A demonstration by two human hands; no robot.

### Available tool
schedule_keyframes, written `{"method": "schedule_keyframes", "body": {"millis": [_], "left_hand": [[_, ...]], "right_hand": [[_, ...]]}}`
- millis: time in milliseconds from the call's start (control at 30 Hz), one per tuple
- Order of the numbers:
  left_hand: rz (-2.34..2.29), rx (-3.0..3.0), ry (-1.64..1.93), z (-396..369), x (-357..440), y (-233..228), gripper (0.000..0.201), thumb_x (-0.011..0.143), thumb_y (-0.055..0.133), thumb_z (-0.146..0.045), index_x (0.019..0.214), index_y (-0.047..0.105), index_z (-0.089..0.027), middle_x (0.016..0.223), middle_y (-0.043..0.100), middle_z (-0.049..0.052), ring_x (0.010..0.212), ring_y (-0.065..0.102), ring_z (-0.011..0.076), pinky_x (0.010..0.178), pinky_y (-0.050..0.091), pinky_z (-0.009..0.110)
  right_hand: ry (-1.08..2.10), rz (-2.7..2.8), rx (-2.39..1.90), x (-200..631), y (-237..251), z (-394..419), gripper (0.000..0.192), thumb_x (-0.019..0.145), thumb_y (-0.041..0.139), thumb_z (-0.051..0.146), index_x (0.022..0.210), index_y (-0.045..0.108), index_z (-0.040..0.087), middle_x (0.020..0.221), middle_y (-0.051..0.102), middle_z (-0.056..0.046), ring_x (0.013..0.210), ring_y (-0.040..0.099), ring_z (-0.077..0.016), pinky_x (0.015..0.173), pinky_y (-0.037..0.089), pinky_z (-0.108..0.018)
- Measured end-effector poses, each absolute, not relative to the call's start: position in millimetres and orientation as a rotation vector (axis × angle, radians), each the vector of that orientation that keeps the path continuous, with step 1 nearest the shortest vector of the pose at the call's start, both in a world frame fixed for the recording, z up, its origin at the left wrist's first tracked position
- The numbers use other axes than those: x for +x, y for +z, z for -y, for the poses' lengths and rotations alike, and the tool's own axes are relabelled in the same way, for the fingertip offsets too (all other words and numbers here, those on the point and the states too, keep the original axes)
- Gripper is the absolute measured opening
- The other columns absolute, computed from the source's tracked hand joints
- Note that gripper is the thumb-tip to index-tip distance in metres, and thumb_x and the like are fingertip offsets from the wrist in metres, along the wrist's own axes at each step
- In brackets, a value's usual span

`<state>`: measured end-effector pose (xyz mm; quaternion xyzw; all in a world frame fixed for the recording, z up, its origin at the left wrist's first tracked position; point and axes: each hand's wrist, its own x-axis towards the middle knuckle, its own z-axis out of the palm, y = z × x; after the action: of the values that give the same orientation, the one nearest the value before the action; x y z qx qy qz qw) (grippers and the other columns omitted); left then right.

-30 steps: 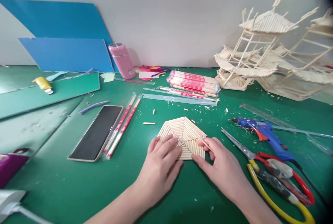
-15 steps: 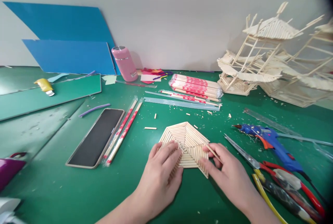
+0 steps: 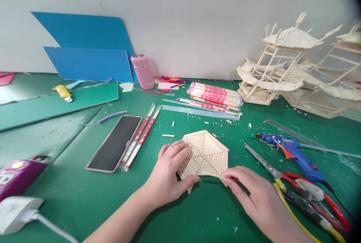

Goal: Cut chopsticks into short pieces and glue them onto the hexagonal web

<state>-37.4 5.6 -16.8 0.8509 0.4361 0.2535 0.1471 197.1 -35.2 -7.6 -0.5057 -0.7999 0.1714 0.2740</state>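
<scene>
Our left hand (image 3: 166,177) lies spread on the flat pale six-sided panel of wooden sticks (image 3: 205,154), pinching its edge at 8 o'clock. Our right hand (image 3: 254,194) pinches its corner at 5 o'clock, on the green table (image 3: 70,198).

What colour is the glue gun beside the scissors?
Blue with an orange trigger, glue gun, seen in the head view right of the stick hexagon.
</scene>
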Motion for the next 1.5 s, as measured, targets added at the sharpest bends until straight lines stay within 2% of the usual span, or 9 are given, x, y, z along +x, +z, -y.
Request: {"method": "schedule_keyframes", "body": {"millis": [67, 100, 167, 467, 567, 767, 900, 1100, 1500], "left_hand": [[-1.213, 2.516, 0.569, -2, -35, -16, 0.08, 0.065, 0.066, -0.052, 0.128, 0.037, -0.013, 0.131, 0.044, 0.02, 0.125, 0.033, 0.0364, 0.097, 0.024, 0.063], [-1.21, 2.534, 0.503, 0, -34, -15, 0.089, 0.062, 0.067, -0.055, 0.131, 0.032, -0.012, 0.135, 0.038, 0.022, 0.127, 0.028, 0.0375, 0.098, 0.021, 0.064], [-1.217, 2.546, 0.423, 1, -32, -15, 0.093, 0.062, 0.067, -0.054, 0.134, 0.027, -0.012, 0.139, 0.032, 0.022, 0.13, 0.024, 0.0365, 0.099, 0.02, 0.063], [-1.179, 2.567, 0.409, -6, -34, -17, 0.083, 0.067, 0.065, -0.049, 0.133, 0.031, -0.014, 0.14, 0.032, 0.021, 0.13, 0.024, 0.0345, 0.099, 0.022, 0.061], [-1.167, 2.568, 0.426, -5, -34, -16, 0.076, 0.068, 0.065, -0.049, 0.13, 0.037, -0.015, 0.139, 0.033, 0.02, 0.13, 0.024, 0.0351, 0.099, 0.024, 0.062], [-1.136, 2.523, 0.639, -3, -32, -17, 0.044, 0.075, 0.061, -0.035, 0.113, 0.053, -0.016, 0.127, 0.049, 0.017, 0.122, 0.04, 0.0314, 0.098, 0.031, 0.057], [-1.078, 2.499, 0.723, -3, -28, -20, 0.034, 0.077, 0.059, -0.027, 0.109, 0.056, -0.017, 0.122, 0.055, 0.014, 0.117, 0.047, 0.0282, 0.098, 0.035, 0.052], [-1.086, 2.505, 0.76, -2, -23, -23, 0.028, 0.079, 0.056, -0.021, 0.105, 0.058, -0.013, 0.12, 0.056, 0.014, 0.116, 0.048, 0.0267, 0.098, 0.039, 0.046], [-1.163, 2.499, 0.81, 0, -16, -23, 0.028, 0.078, 0.052, -0.014, 0.106, 0.055, -0.012, 0.116, 0.059, 0.014, 0.112, 0.052, 0.0267, 0.096, 0.041, 0.049]], "right_hand": [[0.426, 2.199, -1.326, 195, -11, 39, 0.013, 0.087, 0.045, 0.019, 0.09, 0.057, 0.022, 0.086, 0.063, -0.004, 0.079, 0.061, -0.0149, 0.069, 0.049, -0.027], [0.408, 2.215, -1.318, 195, -13, 40, 0.013, 0.087, 0.045, 0.018, 0.091, 0.057, 0.022, 0.088, 0.062, -0.005, 0.081, 0.06, -0.0156, 0.071, 0.049, -0.028], [0.367, 2.235, -1.316, 194, -17, 42, 0.014, 0.087, 0.045, 0.018, 0.092, 0.058, 0.022, 0.09, 0.061, -0.005, 0.083, 0.06, -0.0162, 0.072, 0.049, -0.029], [0.246, 2.19, -1.359, 186, -20, 44, 0.016, 0.085, 0.047, 0.016, 0.091, 0.061, 0.02, 0.085, 0.059, -0.006, 0.079, 0.059, -0.0157, 0.069, 0.049, -0.029], [0.24, 2.184, -1.385, 184, -20, 43, 0.015, 0.085, 0.048, 0.016, 0.091, 0.061, 0.02, 0.087, 0.058, -0.006, 0.079, 0.059, -0.0154, 0.071, 0.049, -0.029], [0.218, 2.177, -1.392, 184, -22, 38, 0.016, 0.084, 0.048, 0.017, 0.09, 0.062, 0.022, 0.089, 0.058, -0.006, 0.079, 0.06, -0.0159, 0.07, 0.05, -0.029], [0.241, 2.172, -1.403, 184, -23, 37, 0.016, 0.084, 0.049, 0.016, 0.091, 0.062, 0.022, 0.091, 0.057, -0.006, 0.08, 0.059, -0.0156, 0.071, 0.05, -0.028], [0.268, 2.158, -1.419, 183, -21, 37, 0.012, 0.083, 0.05, 0.015, 0.088, 0.06, 0.021, 0.091, 0.055, -0.005, 0.082, 0.058, -0.0153, 0.071, 0.049, -0.028], [0.289, 2.165, -1.41, 184, -21, 29, 0.009, 0.084, 0.051, 0.016, 0.084, 0.059, 0.021, 0.09, 0.055, -0.005, 0.083, 0.057, -0.0159, 0.074, 0.05, -0.03]]}}
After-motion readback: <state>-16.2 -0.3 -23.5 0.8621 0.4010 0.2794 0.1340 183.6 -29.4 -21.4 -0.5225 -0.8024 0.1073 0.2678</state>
